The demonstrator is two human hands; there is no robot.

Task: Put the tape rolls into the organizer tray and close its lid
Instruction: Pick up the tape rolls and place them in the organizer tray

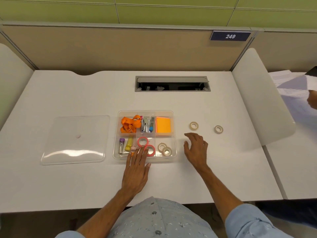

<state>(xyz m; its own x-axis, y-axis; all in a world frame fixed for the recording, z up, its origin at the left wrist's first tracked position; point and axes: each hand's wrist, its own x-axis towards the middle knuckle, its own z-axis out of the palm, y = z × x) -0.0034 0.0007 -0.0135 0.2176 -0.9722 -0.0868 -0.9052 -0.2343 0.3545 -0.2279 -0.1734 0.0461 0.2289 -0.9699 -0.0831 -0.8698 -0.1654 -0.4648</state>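
The clear organizer tray (pixel 174 134) stands open in the middle of the white desk. Two pink tape rolls (pixel 142 141) lie in its front middle compartment, and two beige tape rolls (pixel 164 149) in its front right one. Two more beige rolls lie loose on the desk to the right: one (pixel 194 125) nearer the tray, another (pixel 218 129) farther out. The clear lid (pixel 75 140) lies flat to the left of the tray. My left hand (pixel 137 169) rests flat on the tray's front edge, empty. My right hand (pixel 196 148) hovers beside the tray, fingers spread, holding nothing.
The tray's other compartments hold an orange lanyard (pixel 130 124), staplers (pixel 145 125), orange sticky notes (pixel 163 125), a vial and small items. A cable hatch (pixel 172 83) sits open at the back. Another person's hand with papers (pixel 295 90) is at the far right.
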